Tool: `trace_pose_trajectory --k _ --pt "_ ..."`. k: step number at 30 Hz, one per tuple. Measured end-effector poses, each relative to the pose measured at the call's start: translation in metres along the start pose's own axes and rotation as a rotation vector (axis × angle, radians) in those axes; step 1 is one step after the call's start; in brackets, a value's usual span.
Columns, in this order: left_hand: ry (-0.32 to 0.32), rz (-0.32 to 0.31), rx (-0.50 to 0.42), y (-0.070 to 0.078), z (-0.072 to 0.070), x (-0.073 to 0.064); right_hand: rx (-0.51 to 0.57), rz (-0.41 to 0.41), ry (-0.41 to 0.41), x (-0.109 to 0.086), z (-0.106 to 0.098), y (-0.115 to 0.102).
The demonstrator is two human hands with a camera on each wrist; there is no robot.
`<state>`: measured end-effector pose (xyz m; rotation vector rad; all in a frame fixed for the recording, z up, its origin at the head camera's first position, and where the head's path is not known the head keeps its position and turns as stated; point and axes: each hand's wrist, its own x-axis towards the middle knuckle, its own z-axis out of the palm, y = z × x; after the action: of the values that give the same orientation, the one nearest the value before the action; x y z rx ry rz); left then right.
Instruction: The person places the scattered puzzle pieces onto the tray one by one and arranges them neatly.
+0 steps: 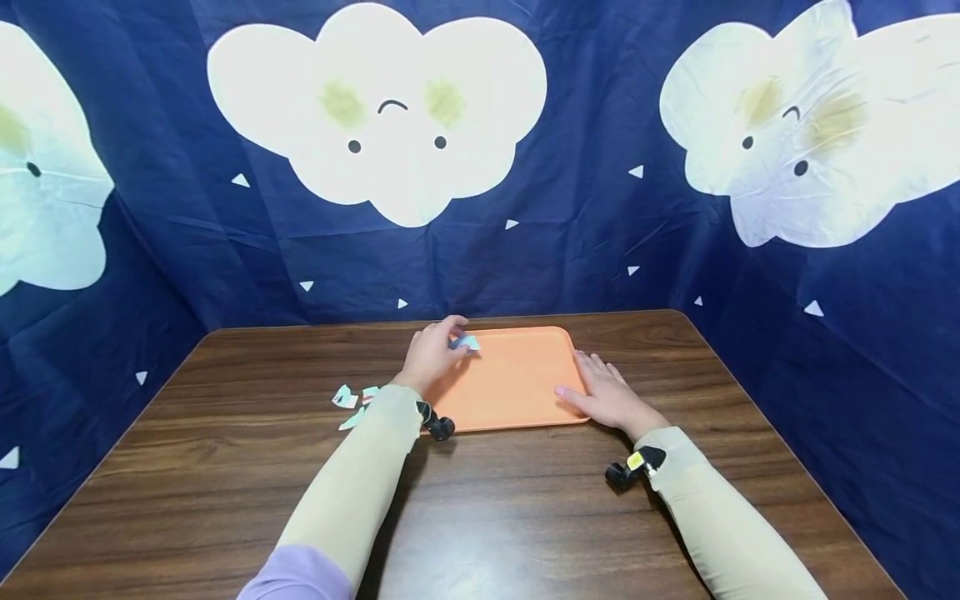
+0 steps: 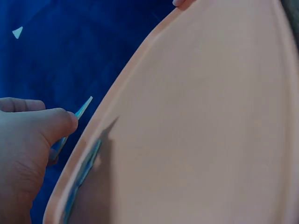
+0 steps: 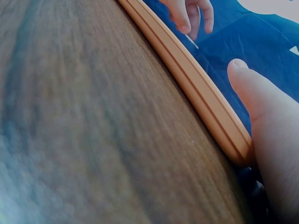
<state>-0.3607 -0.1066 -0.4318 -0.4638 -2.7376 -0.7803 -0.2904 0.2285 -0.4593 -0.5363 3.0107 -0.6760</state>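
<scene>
Currently, left hand (image 1: 432, 353) pinches one scrap (image 1: 471, 342) — right hand (image 1: 609, 395) touches one tray (image 1: 513, 379).

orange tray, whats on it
On the orange tray, a bluish scrap appears to lie along the inner rim; the left hand pinches another scrap above. In the head view, that hand and its sleeve hide part of the tray's left side.

Desk (image 1: 517, 533), near edge: leaving room between left forearm (image 1: 341, 492) and right forearm (image 1: 738, 517).
Tray (image 1: 517, 383), middle: lying free from above.
Tray, far left corner: left hand (image 1: 433, 354), pinching a paper piece (image 2: 84, 108), is blocking.
Tray, right edge: right hand (image 1: 603, 396) is blocking.
Desk, left of tray: scraps (image 1: 344, 397) are lying in the way.
Desk, far edge: curtain (image 1: 480, 267) is barring passage.
</scene>
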Motion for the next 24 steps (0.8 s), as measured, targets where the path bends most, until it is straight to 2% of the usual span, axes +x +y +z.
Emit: trace_pose_trajectory --k 5,11,18,24 --pt "-0.020 0.003 -0.009 0.004 0.007 0.005 -0.004 0.001 -0.002 0.000 0.002 0.001" --pt "-0.074 -0.001 -0.013 0.010 0.015 0.010 0.000 0.001 0.003 -0.001 0.002 0.001" --pt "-0.084 -0.008 -0.012 0.012 0.028 0.016 0.000 0.003 0.007 -0.001 0.002 0.000" --pt "-0.112 -0.035 -0.035 0.018 0.031 0.017 0.008 -0.006 0.011 -0.002 0.000 -0.002"
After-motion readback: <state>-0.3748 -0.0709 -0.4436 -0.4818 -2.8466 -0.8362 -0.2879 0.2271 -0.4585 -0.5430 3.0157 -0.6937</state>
